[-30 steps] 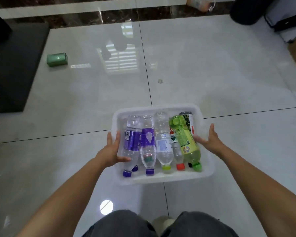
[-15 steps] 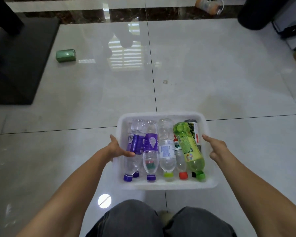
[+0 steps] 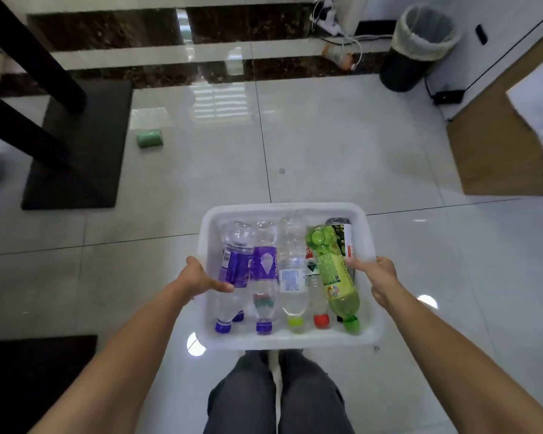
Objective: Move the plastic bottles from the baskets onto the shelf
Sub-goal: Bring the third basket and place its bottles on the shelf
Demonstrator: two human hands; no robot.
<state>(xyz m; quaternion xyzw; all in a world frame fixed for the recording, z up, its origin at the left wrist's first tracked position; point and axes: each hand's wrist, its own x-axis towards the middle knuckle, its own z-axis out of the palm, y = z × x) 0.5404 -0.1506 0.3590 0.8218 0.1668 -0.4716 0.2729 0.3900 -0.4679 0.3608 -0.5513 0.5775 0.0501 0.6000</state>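
Note:
A white plastic basket (image 3: 290,339) hangs in front of my legs above the floor. My left hand (image 3: 198,280) grips its left rim, thumb inside. My right hand (image 3: 380,277) grips the right rim, thumb over the edge. Several plastic bottles lie side by side in it, caps toward me: a purple-labelled bottle (image 3: 235,264), a second purple one (image 3: 265,270), a clear bottle with a yellow-green cap (image 3: 292,277), a red-capped bottle (image 3: 321,319) partly hidden, and a green bottle (image 3: 334,274) on top at the right. A dark can-like container (image 3: 342,233) peeks out behind it.
Glossy tiled floor all round. A black table base with legs (image 3: 76,145) stands at the left, a green roll (image 3: 150,138) near it. A lined bin (image 3: 417,48) and cables sit at the back right, wooden furniture (image 3: 496,151) at the right, a dark mat (image 3: 29,386) near left.
The basket has come up and closer to me with both hands on its rims. The view has tilted up, bringing the bin, the wall base and the wooden furniture into sight.

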